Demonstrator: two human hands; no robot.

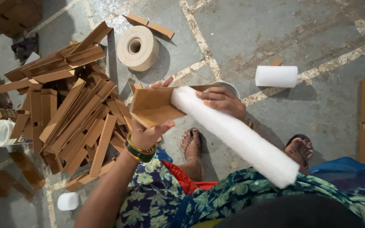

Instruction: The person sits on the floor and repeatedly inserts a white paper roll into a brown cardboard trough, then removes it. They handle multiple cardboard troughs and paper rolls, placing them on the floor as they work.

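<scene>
Left hand (146, 134): closed round the folded cardboard sleeve (153, 105), fingers pinching its lower edge, mouth facing right.
Right hand (221, 100): wrapped over the white foam roll (237, 136), gripping near its upper end.
Roll: tip at the sleeve's mouth, rest slanting down across your lap.
Step, prob.: sliding roll into sleeve.
Next: keep sleeve open & aligned w/ roll.
Floor (275, 33): cardboard strip pile (70, 114) at left edge.

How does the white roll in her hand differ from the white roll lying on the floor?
The long white roll is much longer than the short white roll. The right hand holds the long one slanted, its end in a cardboard sleeve; the short one lies untouched. Both are white cylinders.
</scene>
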